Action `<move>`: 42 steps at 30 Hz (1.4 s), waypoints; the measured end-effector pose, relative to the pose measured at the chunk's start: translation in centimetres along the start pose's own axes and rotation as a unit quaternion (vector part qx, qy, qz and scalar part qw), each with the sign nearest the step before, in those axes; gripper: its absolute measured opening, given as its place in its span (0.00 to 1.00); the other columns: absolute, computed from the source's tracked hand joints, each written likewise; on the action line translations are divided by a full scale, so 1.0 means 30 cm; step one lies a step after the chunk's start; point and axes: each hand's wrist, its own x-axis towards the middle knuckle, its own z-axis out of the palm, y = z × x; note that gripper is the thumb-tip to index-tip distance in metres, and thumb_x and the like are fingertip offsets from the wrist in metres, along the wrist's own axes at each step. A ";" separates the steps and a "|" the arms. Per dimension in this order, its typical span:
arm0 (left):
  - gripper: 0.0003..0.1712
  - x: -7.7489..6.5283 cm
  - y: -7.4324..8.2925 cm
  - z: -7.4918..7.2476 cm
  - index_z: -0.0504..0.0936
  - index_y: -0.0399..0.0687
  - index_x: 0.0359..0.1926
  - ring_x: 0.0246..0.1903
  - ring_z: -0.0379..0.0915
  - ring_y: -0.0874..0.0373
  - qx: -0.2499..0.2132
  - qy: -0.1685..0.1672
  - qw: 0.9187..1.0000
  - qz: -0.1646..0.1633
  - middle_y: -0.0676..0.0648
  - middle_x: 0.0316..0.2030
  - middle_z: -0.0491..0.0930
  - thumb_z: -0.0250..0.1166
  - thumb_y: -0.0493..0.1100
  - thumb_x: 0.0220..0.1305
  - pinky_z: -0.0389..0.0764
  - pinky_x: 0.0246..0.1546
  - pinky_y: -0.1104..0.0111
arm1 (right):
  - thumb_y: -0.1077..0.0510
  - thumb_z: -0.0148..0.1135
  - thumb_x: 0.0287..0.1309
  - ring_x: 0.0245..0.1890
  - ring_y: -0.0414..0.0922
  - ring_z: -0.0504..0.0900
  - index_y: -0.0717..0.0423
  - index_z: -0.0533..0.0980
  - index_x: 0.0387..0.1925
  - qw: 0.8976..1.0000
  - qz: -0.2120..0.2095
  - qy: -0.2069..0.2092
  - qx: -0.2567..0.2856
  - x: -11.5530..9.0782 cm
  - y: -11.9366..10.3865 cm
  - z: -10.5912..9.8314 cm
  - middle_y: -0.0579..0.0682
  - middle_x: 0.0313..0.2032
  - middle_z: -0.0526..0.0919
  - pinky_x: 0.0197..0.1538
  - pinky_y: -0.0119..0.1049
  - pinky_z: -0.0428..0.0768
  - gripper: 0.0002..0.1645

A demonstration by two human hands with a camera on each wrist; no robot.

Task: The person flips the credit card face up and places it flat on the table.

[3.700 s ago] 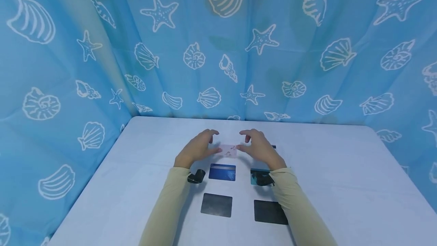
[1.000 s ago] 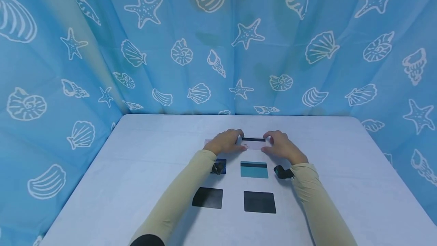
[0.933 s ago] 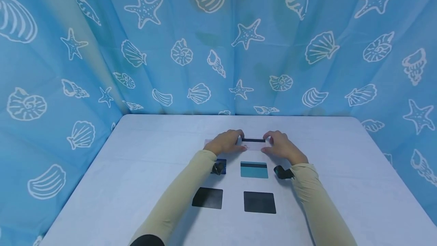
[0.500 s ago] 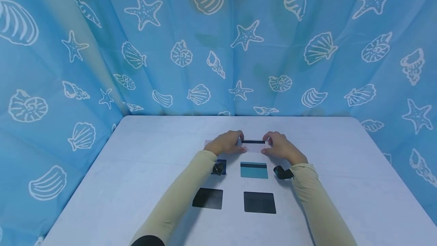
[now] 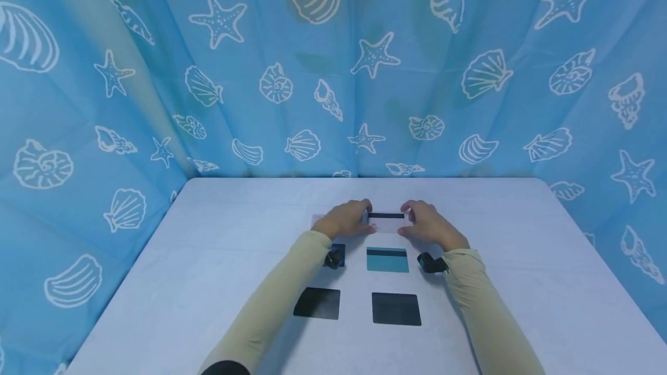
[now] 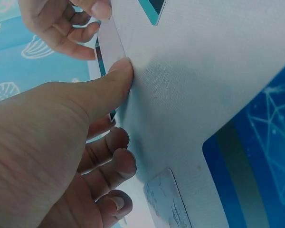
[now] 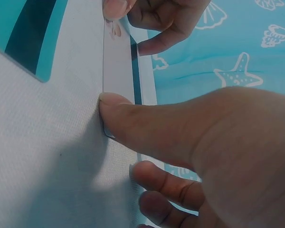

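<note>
A pale card with a black stripe along its far edge (image 5: pixel 387 224) lies in the back row of cards, between my two hands. My left hand (image 5: pixel 343 219) pinches its left end, thumb on the near edge and index finger at the far edge. My right hand (image 5: pixel 431 225) does likewise at the right end. The right wrist view shows the card's plain pale face (image 7: pixel 118 66) under the right thumb (image 7: pixel 133 118), with faint pink marks near the left thumb. A pinkish card (image 5: pixel 316 218) shows partly from behind my left hand.
In the middle row are a blue card (image 5: pixel 340 250), partly covered by the left wrist camera, and a teal card with a dark stripe (image 5: pixel 387 265). Two black cards, left (image 5: pixel 316 303) and right (image 5: pixel 396 309), lie nearest on the white table (image 5: pixel 234 230). A shell-print curtain (image 5: pixel 333 74) hangs behind.
Both hands have moved right from the pinkish card to the striped pale card and taken hold of its ends. Over the last second they stay almost still there.
</note>
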 end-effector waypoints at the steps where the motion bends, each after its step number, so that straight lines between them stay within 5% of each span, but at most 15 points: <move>1: 0.32 -0.001 0.002 0.000 0.72 0.52 0.69 0.54 0.80 0.54 0.002 0.002 1.000 -0.001 0.48 0.55 0.83 0.66 0.59 0.70 0.79 0.60 0.61 | 0.55 0.73 0.61 0.48 0.54 0.75 0.62 0.73 0.65 1.000 -0.001 -0.002 -0.001 -0.001 -0.001 -0.002 0.61 0.49 0.79 0.53 0.51 0.80 0.34; 9: 0.32 -0.010 0.013 -0.006 0.73 0.52 0.68 0.60 0.79 0.52 0.013 0.006 1.000 -0.003 0.47 0.60 0.82 0.66 0.59 0.70 0.78 0.65 0.59 | 0.54 0.75 0.59 0.49 0.54 0.74 0.61 0.73 0.65 1.000 0.004 -0.004 -0.003 -0.002 -0.003 -0.008 0.60 0.50 0.79 0.52 0.50 0.81 0.35; 42: 0.35 -0.012 0.002 0.001 0.72 0.53 0.71 0.60 0.79 0.52 0.020 0.000 1.000 0.002 0.48 0.62 0.81 0.63 0.64 0.71 0.77 0.65 0.55 | 0.55 0.76 0.57 0.53 0.57 0.73 0.60 0.70 0.69 1.000 -0.022 -0.013 0.011 -0.049 -0.029 -0.066 0.63 0.56 0.77 0.57 0.56 0.80 0.40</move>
